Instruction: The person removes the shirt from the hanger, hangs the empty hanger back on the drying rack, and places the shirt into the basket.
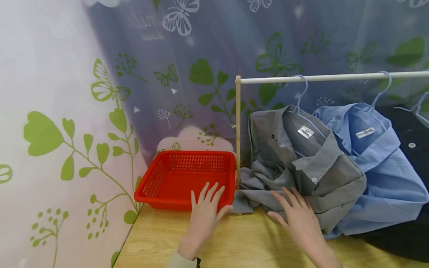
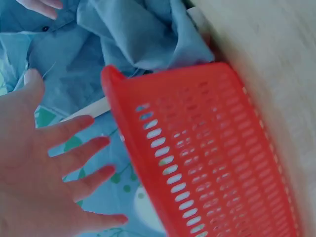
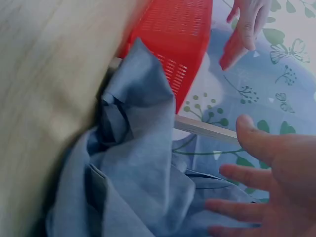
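Note:
My left hand [image 1: 205, 214], fingers spread, hovers over the near right corner of a red plastic basket [image 1: 157, 204]; the left wrist view shows it apart from the basket wall. Fingers also extended, my right hand [image 1: 299, 219] is in front of a grey shirt [image 1: 321, 182] hung on a light blue hanger [image 1: 305, 87]. In the right wrist view a gap shows between that hand and the shirt's bunched cloth [image 3: 143, 148]. Part of the grey cloth lies on the table beside the basket. Neither hand holds anything.
A white rail [image 1: 338, 77] on a wooden post [image 1: 238, 130] carries the hangers. Right of the grey shirt hang a light blue shirt [image 1: 385, 186] and a black garment [image 1: 405, 238]. Behind the wooden table [image 1: 161, 238] is a patterned curtain [image 1: 214, 44].

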The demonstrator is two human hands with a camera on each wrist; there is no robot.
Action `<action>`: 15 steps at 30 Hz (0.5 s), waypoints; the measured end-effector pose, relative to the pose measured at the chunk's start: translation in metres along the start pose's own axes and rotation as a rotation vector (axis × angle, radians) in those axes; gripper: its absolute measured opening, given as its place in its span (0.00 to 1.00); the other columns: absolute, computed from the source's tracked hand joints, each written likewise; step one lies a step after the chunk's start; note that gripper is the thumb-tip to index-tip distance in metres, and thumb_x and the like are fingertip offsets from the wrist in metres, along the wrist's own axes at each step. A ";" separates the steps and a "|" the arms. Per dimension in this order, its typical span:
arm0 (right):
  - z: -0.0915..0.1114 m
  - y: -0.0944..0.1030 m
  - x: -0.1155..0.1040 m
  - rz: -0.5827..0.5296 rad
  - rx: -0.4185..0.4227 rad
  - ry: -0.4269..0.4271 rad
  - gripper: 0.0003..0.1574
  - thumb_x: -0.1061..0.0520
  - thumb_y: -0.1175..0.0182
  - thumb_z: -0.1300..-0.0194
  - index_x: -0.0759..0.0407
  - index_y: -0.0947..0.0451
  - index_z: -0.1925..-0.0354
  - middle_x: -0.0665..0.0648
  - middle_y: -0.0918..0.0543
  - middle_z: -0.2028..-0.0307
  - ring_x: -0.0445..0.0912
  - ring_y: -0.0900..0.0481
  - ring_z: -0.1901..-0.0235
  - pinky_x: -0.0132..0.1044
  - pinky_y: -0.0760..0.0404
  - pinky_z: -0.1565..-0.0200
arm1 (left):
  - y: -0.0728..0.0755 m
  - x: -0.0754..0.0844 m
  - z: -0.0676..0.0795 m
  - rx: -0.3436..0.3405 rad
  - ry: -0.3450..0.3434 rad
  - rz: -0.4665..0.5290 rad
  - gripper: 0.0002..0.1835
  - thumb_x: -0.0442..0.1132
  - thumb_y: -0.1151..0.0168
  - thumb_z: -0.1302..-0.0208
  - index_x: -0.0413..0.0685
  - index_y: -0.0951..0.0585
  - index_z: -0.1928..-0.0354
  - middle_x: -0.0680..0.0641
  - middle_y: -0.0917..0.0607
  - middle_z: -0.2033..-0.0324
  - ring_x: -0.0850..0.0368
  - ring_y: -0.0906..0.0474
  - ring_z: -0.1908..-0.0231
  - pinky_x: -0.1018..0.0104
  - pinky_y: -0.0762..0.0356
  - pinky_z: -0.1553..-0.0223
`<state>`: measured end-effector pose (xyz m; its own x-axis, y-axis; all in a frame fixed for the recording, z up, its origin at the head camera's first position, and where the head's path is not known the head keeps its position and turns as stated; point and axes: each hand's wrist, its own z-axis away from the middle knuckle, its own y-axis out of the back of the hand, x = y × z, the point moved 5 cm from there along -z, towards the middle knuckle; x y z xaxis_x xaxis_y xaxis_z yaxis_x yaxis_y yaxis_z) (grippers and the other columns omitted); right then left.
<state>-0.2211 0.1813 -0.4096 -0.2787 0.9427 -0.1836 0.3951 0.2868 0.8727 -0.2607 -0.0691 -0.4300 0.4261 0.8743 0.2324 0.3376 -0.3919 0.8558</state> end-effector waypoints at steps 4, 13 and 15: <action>-0.003 0.026 -0.004 -0.010 0.196 0.105 0.26 0.43 0.29 0.38 0.48 0.16 0.44 0.60 0.15 0.48 0.51 0.15 0.67 0.42 0.18 0.72 | 0.018 -0.001 -0.007 0.038 -0.014 0.022 0.23 0.57 0.38 0.31 0.53 0.16 0.42 0.48 0.14 0.45 0.45 0.21 0.42 0.30 0.40 0.34; -0.019 0.096 -0.002 -0.039 0.532 0.234 0.34 0.33 0.59 0.21 0.49 0.12 0.53 0.52 0.12 0.70 0.39 0.27 0.85 0.33 0.37 0.86 | 0.054 -0.003 -0.033 0.245 -0.132 -0.012 0.07 0.43 0.30 0.34 0.51 0.11 0.57 0.51 0.10 0.63 0.50 0.14 0.66 0.53 0.16 0.53; -0.023 0.112 0.001 -0.072 0.591 0.246 0.31 0.36 0.55 0.21 0.51 0.12 0.50 0.54 0.11 0.64 0.47 0.18 0.75 0.39 0.27 0.78 | 0.059 -0.003 -0.040 0.266 -0.131 -0.019 0.07 0.42 0.30 0.34 0.51 0.11 0.57 0.51 0.10 0.64 0.50 0.14 0.68 0.55 0.15 0.58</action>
<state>-0.1973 0.2101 -0.3013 -0.4871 0.8711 -0.0621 0.7642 0.4596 0.4526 -0.2759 -0.0831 -0.3617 0.5163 0.8447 0.1412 0.5471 -0.4522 0.7044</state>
